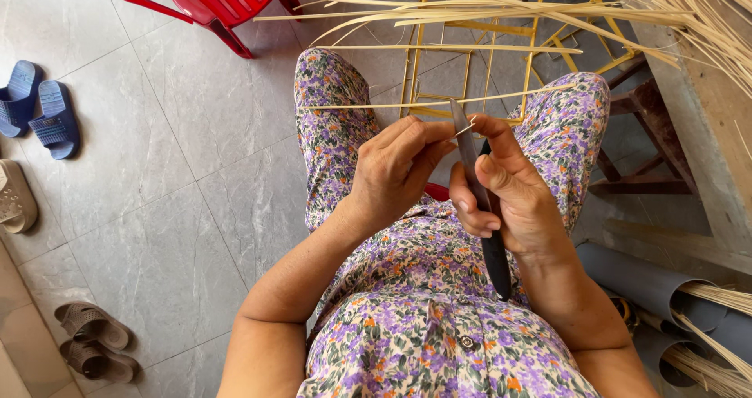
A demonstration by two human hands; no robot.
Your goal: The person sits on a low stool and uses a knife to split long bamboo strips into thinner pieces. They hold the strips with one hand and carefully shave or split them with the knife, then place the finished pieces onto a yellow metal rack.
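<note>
Bamboo strip [407,104] lies across your knees, its near end pinched between thumb and forefinger of your left hand [395,167]. Your right hand [509,198] has its fingers clamped round a dark knife [479,202], blade tip up against the strip at the pinch. This looks like the splitting or shaving step; the next move seems to call for a steady pinch and the blade edged along the strip, clear of your thumb. Outward: one red chair [211,2], two blue slippers [39,108], two brown sandals [94,339], one beige sandal [14,198], two grey pipes [650,280] holding slivers.
</note>
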